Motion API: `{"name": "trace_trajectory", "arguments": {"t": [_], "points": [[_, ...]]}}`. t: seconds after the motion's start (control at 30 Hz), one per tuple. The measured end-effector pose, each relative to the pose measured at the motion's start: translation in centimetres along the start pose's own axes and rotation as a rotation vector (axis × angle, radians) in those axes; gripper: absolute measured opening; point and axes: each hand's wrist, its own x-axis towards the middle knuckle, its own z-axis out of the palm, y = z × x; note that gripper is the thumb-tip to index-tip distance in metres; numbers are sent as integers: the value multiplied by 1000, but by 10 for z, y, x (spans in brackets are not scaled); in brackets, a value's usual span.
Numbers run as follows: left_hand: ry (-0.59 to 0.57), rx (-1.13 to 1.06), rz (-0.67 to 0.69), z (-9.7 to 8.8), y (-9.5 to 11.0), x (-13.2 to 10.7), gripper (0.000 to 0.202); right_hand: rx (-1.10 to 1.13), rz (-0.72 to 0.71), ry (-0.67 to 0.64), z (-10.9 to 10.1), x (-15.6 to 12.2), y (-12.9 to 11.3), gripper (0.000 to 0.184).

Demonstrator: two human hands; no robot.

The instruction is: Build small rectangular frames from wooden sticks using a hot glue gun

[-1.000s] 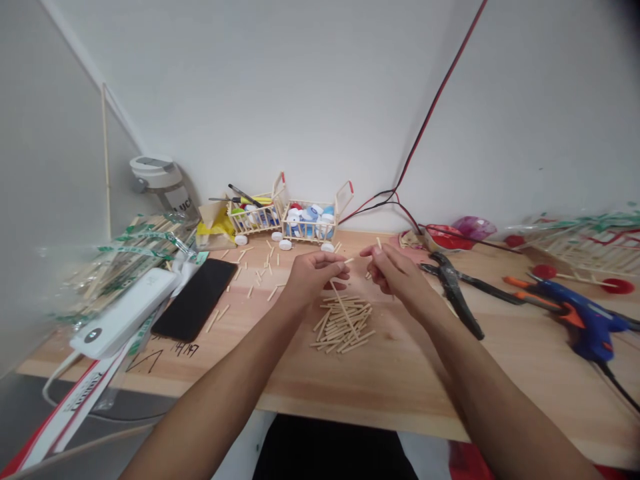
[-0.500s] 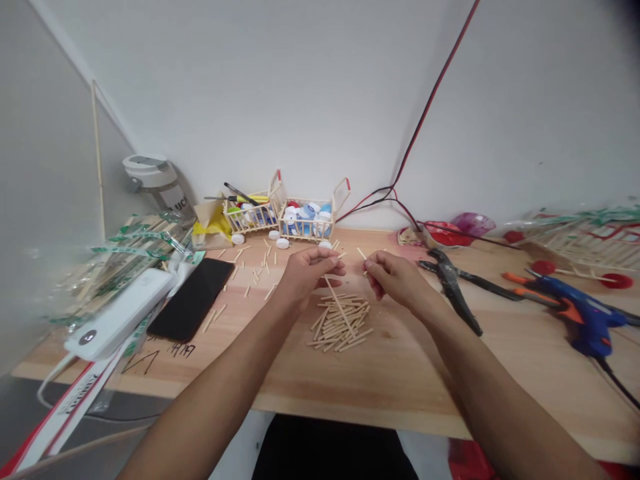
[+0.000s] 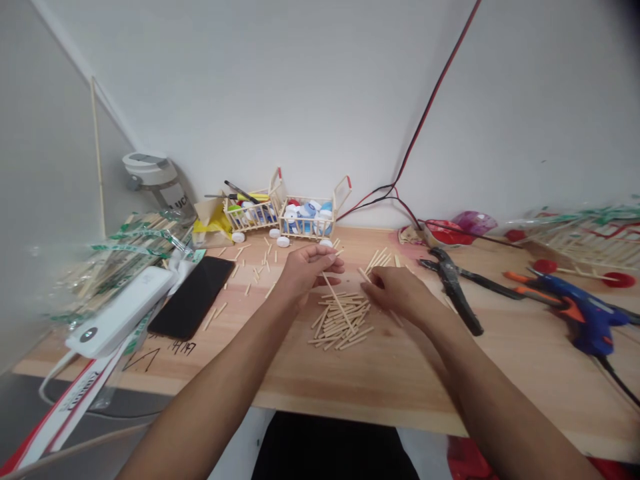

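Note:
My left hand (image 3: 313,270) is closed around a long thin wooden stick (image 3: 338,301), which slants down over a pile of short cut sticks (image 3: 333,327). The tip of another light piece (image 3: 340,253) shows by its fingertips. To the right of the pile, my right hand (image 3: 395,288) is turned palm down with curled fingers. A short wooden stick (image 3: 365,275) pokes out at its fingertips; the grip itself is partly hidden. Just behind that hand lies a second group of short sticks (image 3: 379,259).
Two small stick-built carts (image 3: 306,227) with bottle caps stand at the wall. Black-handled pliers (image 3: 453,293) and a blue glue gun (image 3: 583,313) lie right. A phone (image 3: 191,300), a white power bank (image 3: 120,312) and bagged sticks (image 3: 135,257) are left. Loose offcuts (image 3: 257,272) are scattered between.
My right hand has come down slightly and turned palm down, uncovering the sticks behind it. The short stick in its fingers is lower. My left hand has hardly moved.

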Motion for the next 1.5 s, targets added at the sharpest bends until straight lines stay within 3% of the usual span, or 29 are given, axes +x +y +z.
{"name": "trace_trajectory", "arguments": {"t": [0.53, 0.8, 0.97, 1.1, 1.27, 1.4, 1.5], "points": [[-16, 4, 13, -3, -3, 3, 10, 67, -38, -39, -4, -1, 4, 19], [-13, 37, 11, -3, -2, 4, 9, 88, 18, 134, -19, -2, 15, 23], [-1, 32, 26, -3, -3, 5, 15, 133, 1, 284, -33, -24, 32, 26], [2, 32, 20, -3, -4, 6, 17, 191, 128, 352, -37, -58, 63, 28], [-33, 45, 13, -2, -5, 5, 17, 148, 518, 434, -44, -101, 139, 20], [-53, 56, 2, -1, -5, 3, 20, 39, 893, 347, -44, -122, 198, 25], [-44, 62, -14, -1, -5, 3, 19, 96, 963, 274, -39, -127, 225, 30]]}}
